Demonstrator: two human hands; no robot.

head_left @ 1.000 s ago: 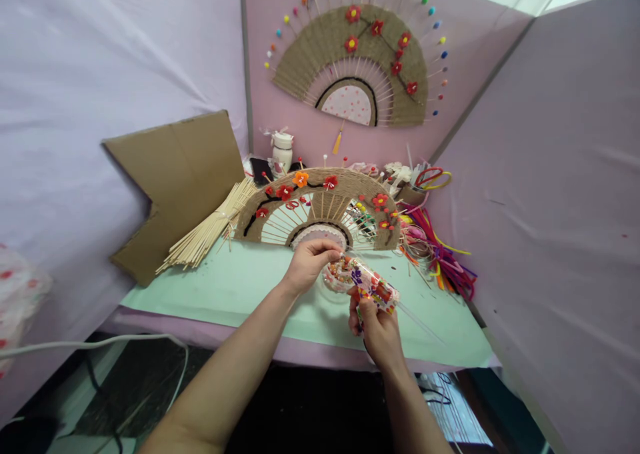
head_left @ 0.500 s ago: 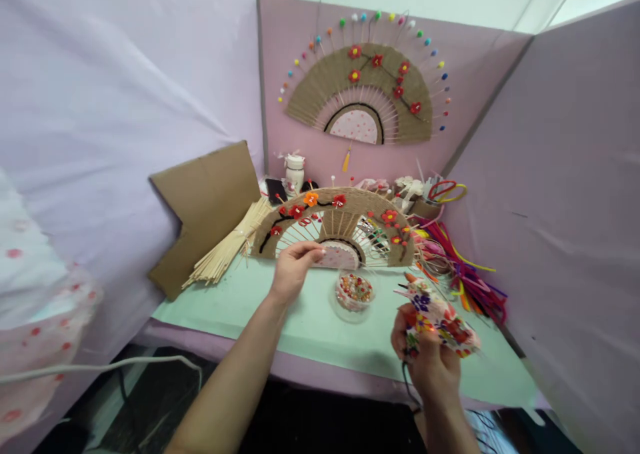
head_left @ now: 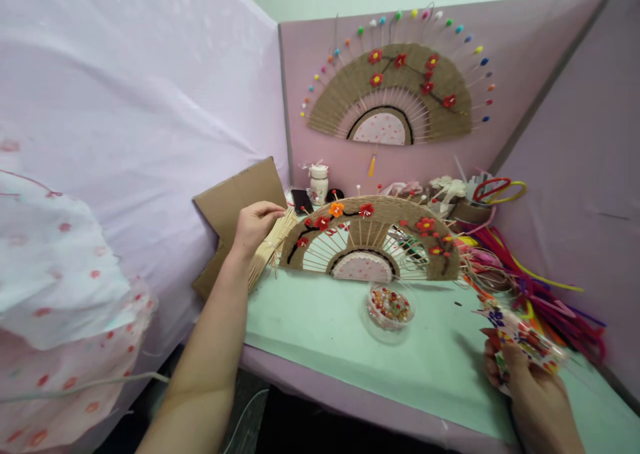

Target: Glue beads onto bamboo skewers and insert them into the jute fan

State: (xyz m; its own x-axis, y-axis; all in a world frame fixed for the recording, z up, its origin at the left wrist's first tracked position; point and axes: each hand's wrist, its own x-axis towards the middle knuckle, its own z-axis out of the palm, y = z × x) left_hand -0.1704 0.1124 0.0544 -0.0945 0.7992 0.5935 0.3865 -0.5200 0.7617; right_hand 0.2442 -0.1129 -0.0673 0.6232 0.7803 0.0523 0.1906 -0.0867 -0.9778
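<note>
My left hand (head_left: 257,227) is raised at the left end of the twine-covered fan (head_left: 370,207), over a bundle of thin wooden sticks (head_left: 270,244). Its thumb and fingertips are pinched together; whatever may be between them is too small to make out. At the right, my right hand (head_left: 525,381) is wrapped round a flower-patterned hot glue gun (head_left: 530,337), tip pointing left, with a dark cord below. The fan stands upright with red and orange flowers, dark branches and red pins. In front of it sits a clear round tub of beads (head_left: 389,307).
A finished-looking larger fan (head_left: 400,74) with coloured balls hangs on the back panel. Cardboard (head_left: 240,201) leans at the left. Pipe cleaners (head_left: 550,294) lie at the right near scissors (head_left: 500,191). A white bottle (head_left: 319,182) stands behind the standing fan.
My left hand has moved left and up, from the fan's base to beside its left end. My right hand keeps the glue gun, now farther right in view. The view has turned left.
</note>
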